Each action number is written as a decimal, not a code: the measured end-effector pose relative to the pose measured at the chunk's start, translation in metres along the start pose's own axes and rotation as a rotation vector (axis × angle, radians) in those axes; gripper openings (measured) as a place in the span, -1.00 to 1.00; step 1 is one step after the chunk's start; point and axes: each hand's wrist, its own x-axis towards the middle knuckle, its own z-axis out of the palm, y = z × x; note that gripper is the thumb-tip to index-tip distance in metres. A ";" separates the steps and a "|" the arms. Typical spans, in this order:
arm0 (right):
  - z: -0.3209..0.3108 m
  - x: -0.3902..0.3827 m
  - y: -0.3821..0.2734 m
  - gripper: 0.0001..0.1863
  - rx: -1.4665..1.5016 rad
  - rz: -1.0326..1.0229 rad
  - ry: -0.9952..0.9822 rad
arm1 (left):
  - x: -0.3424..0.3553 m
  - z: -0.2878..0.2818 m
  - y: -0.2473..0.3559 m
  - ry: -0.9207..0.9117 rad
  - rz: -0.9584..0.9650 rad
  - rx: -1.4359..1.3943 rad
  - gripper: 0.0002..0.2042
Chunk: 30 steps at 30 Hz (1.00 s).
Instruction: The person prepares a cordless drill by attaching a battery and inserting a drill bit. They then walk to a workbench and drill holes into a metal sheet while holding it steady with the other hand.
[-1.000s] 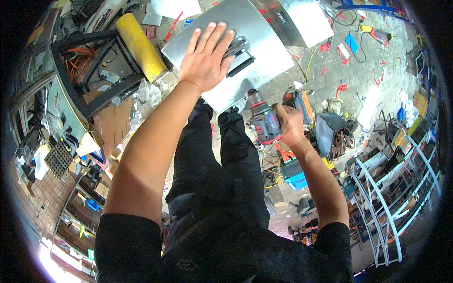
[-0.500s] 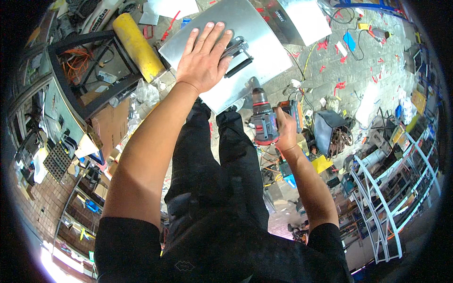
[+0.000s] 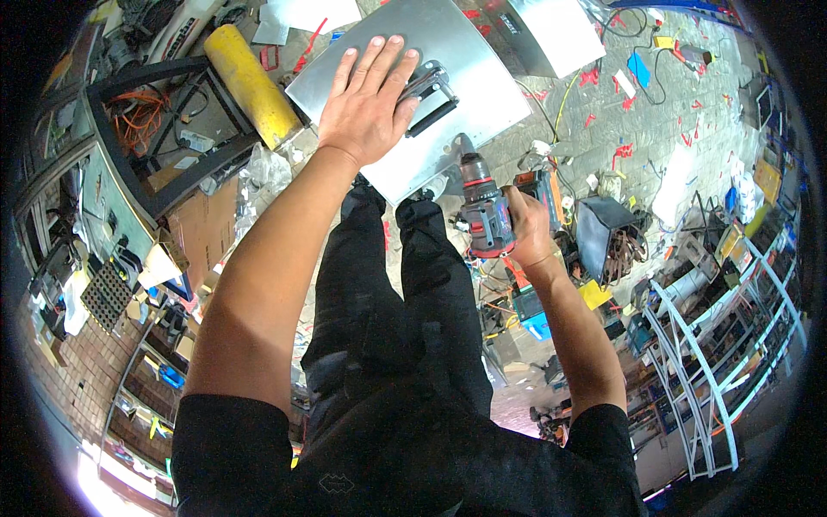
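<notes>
A shiny sheet-metal panel (image 3: 482, 86) lies in front of my feet. My left hand (image 3: 366, 108) rests flat on it, fingers stretched out. Beside the left thumb and fingers, a metal latch-like fitting with a black grip (image 3: 431, 121) sits on the panel. My right hand (image 3: 527, 226) is wrapped around the handle of a cordless drill (image 3: 485, 211). The drill's nose points away from me, with a step-type bit (image 3: 465, 145) at the panel's near right edge. Whether the tip touches the metal I cannot tell.
A yellow cylinder (image 3: 250, 82) lies to the left beside a black frame (image 3: 159, 194). Another bent metal sheet (image 3: 538, 39) stands beyond the panel. Cables, red scraps and a dark metal box (image 3: 603, 231) litter the floor at right, near a light metal rack (image 3: 702, 370).
The drill has tilted slightly, its body swinging a little to the right with my right hand. The panel and my left hand appear shifted slightly left and up in the view.
</notes>
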 end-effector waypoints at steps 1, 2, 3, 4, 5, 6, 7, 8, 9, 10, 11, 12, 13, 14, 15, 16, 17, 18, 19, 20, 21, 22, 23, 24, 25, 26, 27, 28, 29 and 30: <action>0.000 0.000 -0.001 -0.75 -0.001 -0.001 -0.006 | -0.001 0.000 0.000 0.004 0.002 -0.002 -0.39; 0.001 -0.001 0.001 -0.70 -0.002 -0.001 -0.007 | -0.001 0.000 0.000 0.005 0.002 0.000 -0.39; 0.002 -0.002 0.004 -0.65 -0.004 0.002 -0.008 | 0.000 0.000 0.000 0.005 0.003 0.001 -0.39; 0.004 -0.002 0.006 -0.60 -0.006 0.004 -0.008 | 0.000 0.000 0.000 0.006 0.005 0.002 -0.38; 0.005 -0.001 0.007 -0.60 -0.002 -0.004 0.000 | 0.001 0.000 -0.001 0.007 0.003 0.003 -0.38; 0.004 0.000 0.007 -0.61 0.002 -0.011 0.007 | 0.001 0.001 -0.001 0.007 0.002 0.003 -0.38; 0.003 0.001 0.007 -0.62 0.005 -0.018 0.014 | 0.001 0.001 -0.001 0.007 0.000 0.003 -0.38; 0.002 0.002 0.006 -0.62 0.002 -0.016 0.009 | 0.001 0.002 0.000 0.006 0.000 0.004 -0.38; 0.001 0.003 0.005 -0.63 -0.001 -0.016 0.005 | 0.001 0.001 0.000 0.006 0.000 0.008 -0.38; 0.000 0.004 0.004 -0.63 -0.004 -0.015 0.000 | 0.001 0.001 0.000 0.005 0.000 0.012 -0.38; -0.001 0.004 0.004 -0.68 -0.006 -0.017 -0.004 | 0.001 0.000 0.000 0.002 -0.002 0.013 -0.38; -0.002 0.004 0.003 -0.71 -0.008 -0.019 -0.008 | 0.001 0.000 0.001 0.000 -0.003 0.013 -0.38; -0.002 0.004 0.003 -0.74 -0.010 -0.020 -0.012 | 0.001 -0.001 0.002 -0.003 -0.005 0.014 -0.38; -0.002 0.004 0.003 -0.74 -0.011 -0.016 -0.017 | 0.001 0.000 0.001 0.001 -0.003 0.012 -0.38; -0.002 0.004 0.003 -0.75 -0.013 -0.011 -0.022 | 0.002 0.000 0.000 0.004 -0.002 0.011 -0.38; -0.002 0.004 0.003 -0.75 -0.014 -0.007 -0.027 | 0.002 0.000 0.000 0.008 -0.001 0.009 -0.38; -0.001 0.004 0.004 -0.73 -0.007 -0.014 -0.020 | 0.002 0.001 0.000 0.008 -0.002 0.007 -0.38; 0.001 0.005 0.005 -0.69 0.000 -0.021 -0.012 | 0.001 0.001 0.000 0.007 -0.002 0.006 -0.39; 0.002 0.005 0.006 -0.64 0.008 -0.027 -0.006 | 0.001 0.001 0.000 0.005 -0.003 0.005 -0.39; 0.002 0.006 0.005 -0.69 0.013 -0.024 -0.014 | 0.001 0.002 0.000 0.002 -0.004 0.009 -0.39; -0.002 0.007 0.002 -0.74 0.017 -0.022 -0.016 | 0.002 0.001 0.000 0.003 -0.002 0.015 -0.39; -0.004 0.008 0.001 -0.77 0.021 -0.021 -0.019 | 0.002 0.000 0.000 0.003 0.000 0.021 -0.39; -0.004 0.007 0.001 -0.77 0.021 -0.019 -0.017 | 0.002 -0.001 0.000 0.005 0.003 0.023 -0.39; -0.003 0.008 0.002 -0.77 0.021 -0.014 -0.019 | 0.003 0.000 0.000 0.004 0.004 0.022 -0.39; -0.002 0.008 0.003 -0.77 0.020 -0.010 -0.021 | 0.003 0.000 -0.001 0.003 0.005 0.021 -0.39; -0.001 0.008 0.004 -0.77 0.019 -0.010 -0.014 | 0.003 0.001 -0.001 0.003 0.005 0.019 -0.39; 0.000 0.009 0.003 -0.77 0.019 -0.011 -0.008 | 0.003 0.001 -0.001 0.002 0.004 0.019 -0.39; 0.000 0.009 0.004 -0.77 0.019 -0.013 -0.002 | 0.002 0.001 -0.001 0.002 0.004 0.019 -0.39; 0.001 0.009 0.004 -0.75 0.024 -0.014 -0.008 | 0.002 0.001 -0.001 0.001 0.004 0.017 -0.39; 0.001 0.009 0.005 -0.72 0.029 -0.015 -0.013 | 0.002 0.000 -0.001 0.000 0.004 0.014 -0.39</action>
